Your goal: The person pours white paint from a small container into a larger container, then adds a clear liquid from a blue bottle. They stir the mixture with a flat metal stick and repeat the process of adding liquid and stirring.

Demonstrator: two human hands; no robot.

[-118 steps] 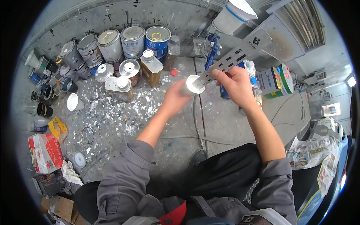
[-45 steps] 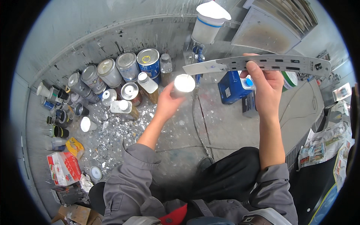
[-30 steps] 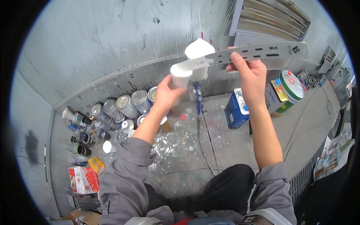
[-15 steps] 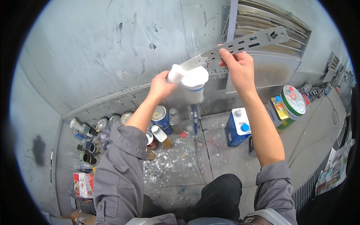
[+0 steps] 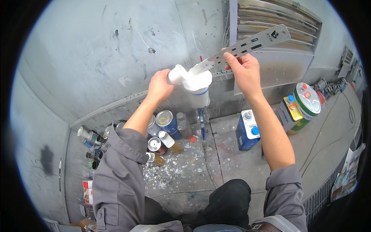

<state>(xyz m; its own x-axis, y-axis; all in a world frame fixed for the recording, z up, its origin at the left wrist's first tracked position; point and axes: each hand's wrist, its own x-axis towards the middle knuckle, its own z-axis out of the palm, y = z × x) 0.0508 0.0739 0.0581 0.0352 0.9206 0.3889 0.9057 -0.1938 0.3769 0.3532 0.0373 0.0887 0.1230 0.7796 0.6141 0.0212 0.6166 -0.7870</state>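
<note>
My left hand [image 5: 160, 85] is closed around a white cup [image 5: 176, 73], tilted sideways over the white-lined opening [image 5: 199, 80] of a translucent cup with a blue band [image 5: 198, 98], mounted on a blue spray gun [image 5: 201, 120]. My right hand [image 5: 245, 75] grips a long, flat mixing stick with slots [image 5: 264, 41] between thumb and fingers. The stick slants down to the left, its white-coated lower end at the mouth of the tilted cup, over the liner. Where exactly that end touches is hard to tell amid the white.
Paint cans [image 5: 165, 121] and bottles [image 5: 166, 141] stand low left on the spattered floor [image 5: 179, 174]. A blue jerrycan [image 5: 247, 135] and larger containers [image 5: 307, 100] stand at right. A slatted vent [image 5: 274, 21] is on the wall [image 5: 96, 58]. Hoses [image 5: 320, 137] cross the floor.
Both hands have risen from over the floor to over the gun's cup as the view lifted toward the wall. My left hand has tipped its cup over, and the stick has come to slant into it.
</note>
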